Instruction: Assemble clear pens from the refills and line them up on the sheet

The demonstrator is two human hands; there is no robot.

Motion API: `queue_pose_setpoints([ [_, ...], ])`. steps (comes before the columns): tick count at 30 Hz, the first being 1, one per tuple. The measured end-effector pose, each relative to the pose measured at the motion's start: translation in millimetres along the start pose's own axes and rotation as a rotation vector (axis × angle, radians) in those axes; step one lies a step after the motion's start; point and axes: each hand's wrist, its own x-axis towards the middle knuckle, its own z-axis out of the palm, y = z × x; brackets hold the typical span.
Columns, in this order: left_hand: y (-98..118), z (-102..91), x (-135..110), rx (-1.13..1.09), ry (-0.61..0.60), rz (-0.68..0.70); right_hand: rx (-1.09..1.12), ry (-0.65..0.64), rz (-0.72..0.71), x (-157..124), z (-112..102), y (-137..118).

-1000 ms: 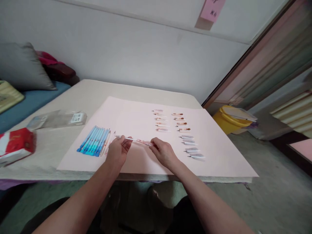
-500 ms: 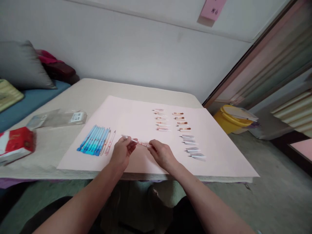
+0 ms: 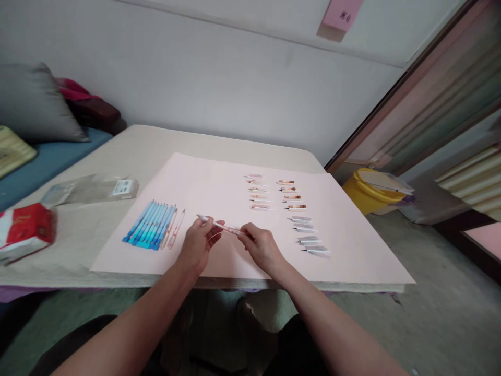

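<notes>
At the far left, a red and white soft packet (image 3: 24,232) sits on the beige, cloth-like tabletop (image 3: 117,156), with a flat clear plastic bag (image 3: 92,189) bearing a white label just behind it. A large sheet of pale pink paper (image 3: 219,183) covers the middle of the tabletop. On its left part lies a tidy row of slim blue pens (image 3: 151,225), side by side and touching, with two clear pinkish pens (image 3: 175,228) just beside them on the right.

The left hand (image 3: 199,244) is closed around one end of a thin clear pen (image 3: 219,225), pinching it between thumb and fingertips above the paper. The pen runs slightly downward to the right, its pale tip poking out beyond the left hand. The right hand (image 3: 261,247) is closed on the pen's other end, so the pen bridges the short gap between both hands, lifted off the sheet.

Further right on the paper lie small pen parts in neat columns: clear pinkish pieces (image 3: 258,193), brownish pieces (image 3: 290,195), and grey pieces (image 3: 309,236) nearest the right hand. Beyond the tabletop's right edge, a yellow bucket (image 3: 366,196) stands on the floor.
</notes>
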Motion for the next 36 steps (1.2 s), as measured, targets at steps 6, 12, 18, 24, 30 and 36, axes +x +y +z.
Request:
queue_pose_setpoints([
  [6,-1.7,-0.8,1.1,-0.008,0.001,-0.007,0.333,-0.035,0.131,0.4,5.2,-1.0],
  [12,-1.3,-1.6,2.6,-0.047,0.035,-0.001,0.097,0.024,0.107,-2.9,13.1,-9.2],
  [18,1.7,-2.1,1.5,-0.046,-0.044,-0.038,0.450,-0.129,0.298,-0.7,21.4,-3.7],
  [24,7.7,-1.4,4.3,-0.041,-0.007,-0.019,0.557,-0.104,0.330,-0.1,28.0,-1.0],
  [30,9.9,-2.7,4.9,-0.016,0.072,0.061,0.569,-0.133,0.347,-1.1,26.7,-7.1],
  [36,12.7,0.1,1.5,-0.001,0.062,0.150,0.564,-0.114,0.352,-0.4,25.7,-6.6],
])
